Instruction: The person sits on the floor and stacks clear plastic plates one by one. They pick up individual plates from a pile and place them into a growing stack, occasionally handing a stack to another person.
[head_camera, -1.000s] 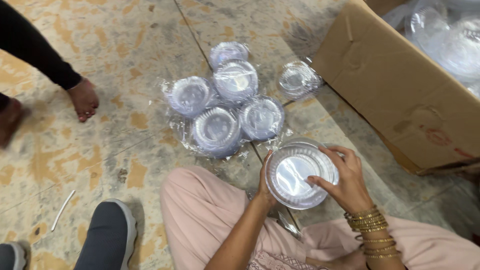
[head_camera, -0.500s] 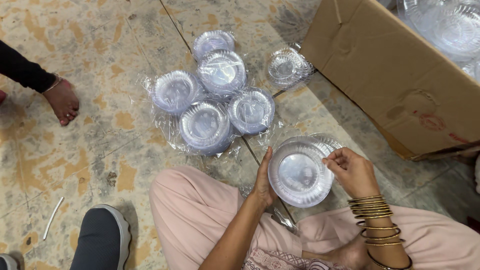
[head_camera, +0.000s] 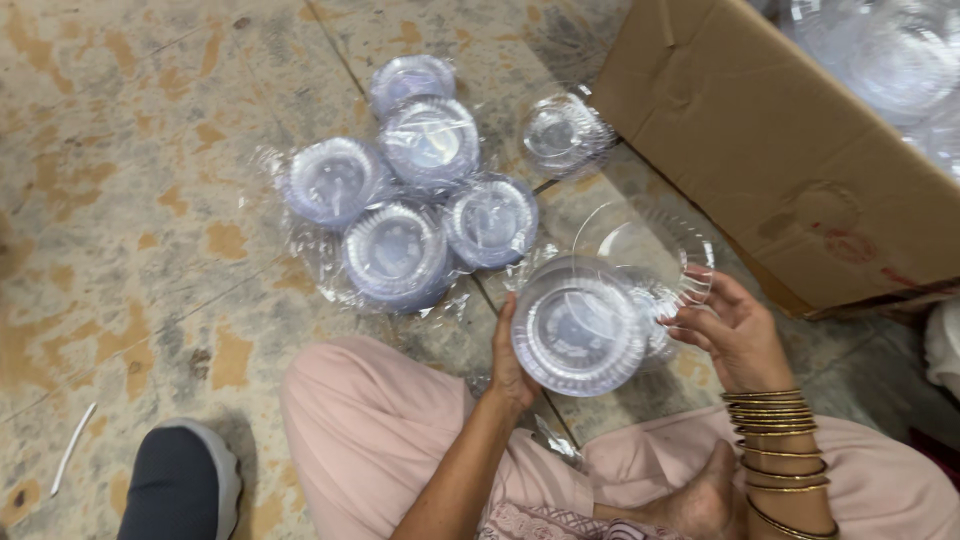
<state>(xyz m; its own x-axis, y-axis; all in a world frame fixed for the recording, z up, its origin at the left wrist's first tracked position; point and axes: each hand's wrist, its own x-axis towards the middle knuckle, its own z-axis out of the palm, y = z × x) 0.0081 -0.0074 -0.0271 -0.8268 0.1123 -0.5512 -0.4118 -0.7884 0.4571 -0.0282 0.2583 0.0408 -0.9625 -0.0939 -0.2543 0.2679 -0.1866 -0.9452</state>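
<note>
My left hand (head_camera: 508, 356) grips the left rim of a stack of clear plastic bowls (head_camera: 578, 330), held above my lap. My right hand (head_camera: 735, 330), with several gold bangles on the wrist, pinches the edge of one clear bowl (head_camera: 640, 240) that is tilted up and away from the stack. On the floor beyond lie several wrapped stacks of clear bowls (head_camera: 400, 250) in plastic film, and one more stack (head_camera: 560, 132) sits apart near the box.
A large cardboard box (head_camera: 790, 140) stands at the right, with clear plastic ware (head_camera: 890, 50) inside it. A grey shoe (head_camera: 175, 485) is at the lower left. A white strip (head_camera: 72, 448) lies on the mottled stone floor.
My right hand has peeled one clear bowl off the stack and lifted it up to the right. The other person's hand at the left has gone out of view.
</note>
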